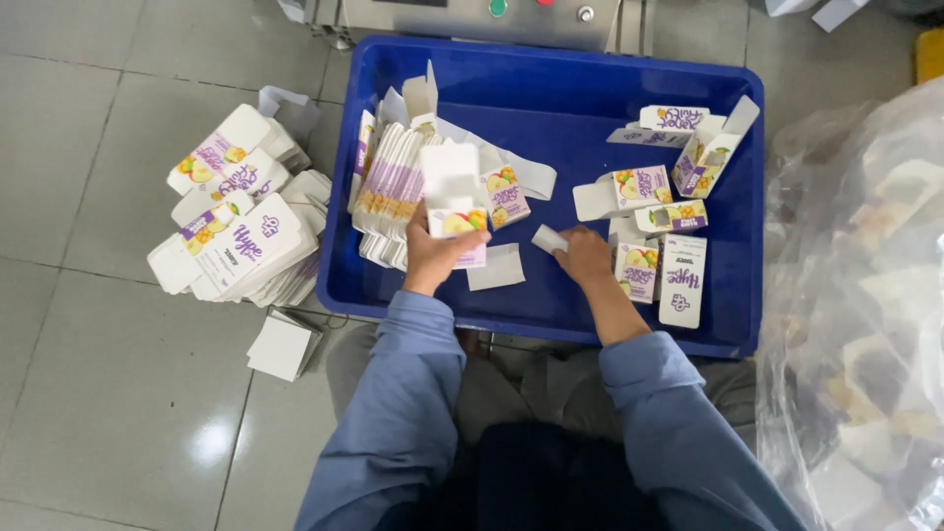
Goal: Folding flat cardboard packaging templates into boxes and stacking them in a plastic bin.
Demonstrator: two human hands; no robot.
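Sleeves: your two blue-sleeved forearms come up from the bottom of the frame, over your lap, toward the blue tray [733, 197] on the tiled floor [108, 393].
Left hand: your left hand [433, 258] grips an opened small carton [454, 202], white with fruit print and a purple band, top flaps standing up; it is held just over the tray's near left part.
Right hand: your right hand [582, 256] is curled, fingertips pinching a small white packet [549, 238] low over the tray floor, near the middle.
Step in hand: judged from the pose, you are at the filling stage, carton open in one hand and packet in the other, the two near each other but apart.
Next move calls for: bringing packet and carton mouth into line, flaps kept clear, likely with the carton tilted toward your right hand.
Loose card: a white paper slip [497, 267] lies flat on the tray floor between your hands, just beside the left wrist.
Tray, left: a stack of flat cartons [388, 192] stands on edge behind the held carton, close enough to crowd its flaps.
Tray, right: several made-up cartons [654, 221] lie scattered, some on their sides, just beside your right hand.
Floor, left: a heap of folded cartons [236, 231] is fanned outside the tray, with a small pile of white cards [282, 346] nearer you.
Right edge: a clear plastic bag [865, 295] bulges against the tray wall; its contents are too blurred to tell.
Far: a metal machine front [472, 18] with round buttons sits beyond the tray.
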